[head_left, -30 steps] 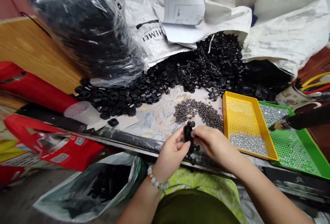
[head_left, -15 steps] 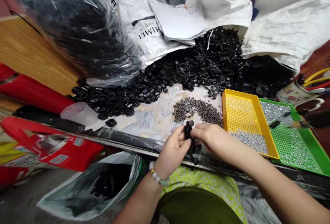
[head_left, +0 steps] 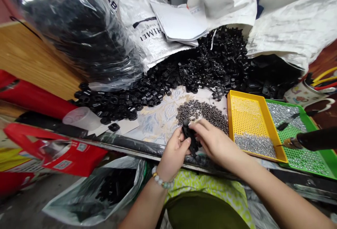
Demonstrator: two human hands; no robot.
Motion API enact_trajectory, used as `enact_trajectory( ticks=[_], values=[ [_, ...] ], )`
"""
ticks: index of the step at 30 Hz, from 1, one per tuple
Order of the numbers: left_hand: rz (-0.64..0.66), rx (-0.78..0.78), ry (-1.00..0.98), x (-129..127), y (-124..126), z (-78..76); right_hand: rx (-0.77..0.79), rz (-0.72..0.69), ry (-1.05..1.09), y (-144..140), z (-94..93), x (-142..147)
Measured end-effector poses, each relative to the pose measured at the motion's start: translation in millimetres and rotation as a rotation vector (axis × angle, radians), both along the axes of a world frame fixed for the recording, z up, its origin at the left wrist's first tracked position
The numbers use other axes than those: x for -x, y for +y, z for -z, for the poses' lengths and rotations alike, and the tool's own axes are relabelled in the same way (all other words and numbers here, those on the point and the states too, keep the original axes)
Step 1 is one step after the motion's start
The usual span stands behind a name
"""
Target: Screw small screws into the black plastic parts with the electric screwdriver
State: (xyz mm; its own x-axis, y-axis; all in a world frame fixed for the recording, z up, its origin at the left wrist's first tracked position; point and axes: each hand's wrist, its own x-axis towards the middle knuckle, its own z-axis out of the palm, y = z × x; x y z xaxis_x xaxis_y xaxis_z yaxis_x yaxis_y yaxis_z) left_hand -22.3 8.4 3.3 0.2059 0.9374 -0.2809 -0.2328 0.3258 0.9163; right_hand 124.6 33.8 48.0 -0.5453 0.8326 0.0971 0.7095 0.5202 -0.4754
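My left hand (head_left: pixel 173 153) and my right hand (head_left: pixel 214 141) both grip one black plastic part (head_left: pixel 190 138) with knobbed arms, held upright above the table's front edge. The left fingers pinch its left side; the right fingers close on its top and right side. Just beyond the hands lies a small heap of dark metal pieces (head_left: pixel 202 111) on a patterned cloth (head_left: pixel 158 120). A long pile of black plastic parts (head_left: pixel 184 76) spreads across the back of the table.
A yellow perforated tray (head_left: pixel 246 115) with silver bits stands right of my hands, a green tray (head_left: pixel 313 158) beyond it with a black-handled tool (head_left: pixel 313 140) over it. Clear bags of black parts sit at the back left and below the table; white sacks behind.
Both hands have shifted slightly up and left with the black part, closer to the heap of metal pieces. The black-handled tool has come back in over the green tray.
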Motion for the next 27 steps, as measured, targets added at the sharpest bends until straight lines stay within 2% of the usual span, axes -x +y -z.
enact_trajectory(
  ticks=[3,6,11,13,15,19,21,27],
  values=[
    [-0.098,-0.099,0.103,-3,0,4.5,-0.029,0.229,0.180,-8,8.6,3],
    [-0.166,-0.202,0.164,-6,0,7.7,0.047,0.334,0.242,-13,17.9,11],
    [-0.183,-0.274,0.463,-9,-5,9.0,0.059,0.368,0.315,-13,25.3,24],
    [-0.135,-0.300,0.600,-8,-7,7.8,0.045,0.348,0.293,-11,23.8,24],
    [-0.054,-0.315,0.650,-6,-7,5.9,0.070,0.345,0.273,-7,21.0,21],
    [0.119,-0.289,0.511,3,-3,4.0,0.324,0.304,0.367,2,20.2,9],
    [0.161,-0.230,0.425,6,-2,5.6,0.426,0.270,0.428,7,24.3,3],
    [0.119,-0.108,0.186,6,-1,12.8,0.533,0.196,0.540,18,34.2,-1]
  ],
)
